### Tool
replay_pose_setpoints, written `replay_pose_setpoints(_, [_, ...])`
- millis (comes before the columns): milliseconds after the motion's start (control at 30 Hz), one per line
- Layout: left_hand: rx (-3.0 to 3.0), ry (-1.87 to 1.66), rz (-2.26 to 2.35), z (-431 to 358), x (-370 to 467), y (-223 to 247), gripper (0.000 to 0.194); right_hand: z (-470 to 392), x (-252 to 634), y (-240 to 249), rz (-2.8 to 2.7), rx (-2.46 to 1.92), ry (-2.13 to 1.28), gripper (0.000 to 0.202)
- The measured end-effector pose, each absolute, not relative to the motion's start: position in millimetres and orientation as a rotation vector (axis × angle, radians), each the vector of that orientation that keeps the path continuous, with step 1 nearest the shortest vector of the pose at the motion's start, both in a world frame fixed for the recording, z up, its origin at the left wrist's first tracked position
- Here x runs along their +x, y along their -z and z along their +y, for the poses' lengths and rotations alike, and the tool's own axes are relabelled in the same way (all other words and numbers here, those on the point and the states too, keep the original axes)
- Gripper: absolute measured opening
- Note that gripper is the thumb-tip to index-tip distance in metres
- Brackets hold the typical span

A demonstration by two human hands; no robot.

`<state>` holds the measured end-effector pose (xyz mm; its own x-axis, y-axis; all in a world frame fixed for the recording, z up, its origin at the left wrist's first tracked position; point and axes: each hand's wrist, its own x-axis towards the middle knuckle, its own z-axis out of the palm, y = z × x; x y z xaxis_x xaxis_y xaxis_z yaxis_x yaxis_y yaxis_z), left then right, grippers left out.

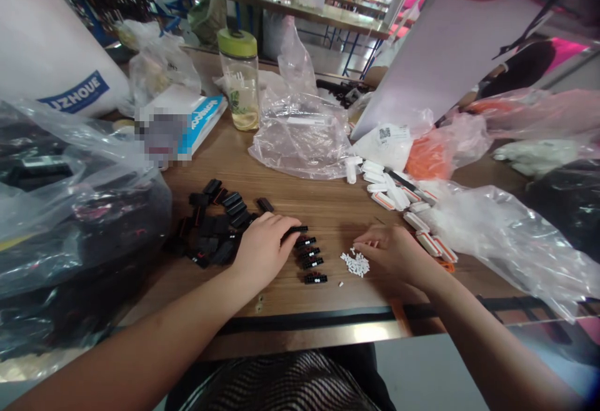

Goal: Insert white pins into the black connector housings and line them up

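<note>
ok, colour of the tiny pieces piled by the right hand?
White; the pieces show best in the head view, the only one.

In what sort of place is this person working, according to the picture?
Probably a factory workshop: what look like black connector housings and tiny white pieces lie in heaps on a wooden workbench, and another long, blue-legged table stands behind.

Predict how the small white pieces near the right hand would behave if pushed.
The small white pieces would probably scatter, since they lie in a loose heap. Each is likely light, being tiny beside the right hand. Their short, slim shapes suggest some might roll.
</note>
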<state>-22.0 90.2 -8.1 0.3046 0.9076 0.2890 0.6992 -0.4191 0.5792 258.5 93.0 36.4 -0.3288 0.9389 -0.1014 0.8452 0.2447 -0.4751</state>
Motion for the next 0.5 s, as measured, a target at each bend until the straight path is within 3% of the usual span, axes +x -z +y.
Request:
replay_pose_setpoints(367, [2.267, -0.813, 1.429, 90.0, -23.4, 8.3, 0.019, 86.4, 249.8, -38.5, -2.486, -1.749, -0.45, 0.034])
replay_pose_setpoints(500, [2.241, -0.845, 1.433, 90.8, -22.2, 9.0, 0.017, 89.5, 253.9, -30.9, -2.324, -1.83, -0.63, 0.023])
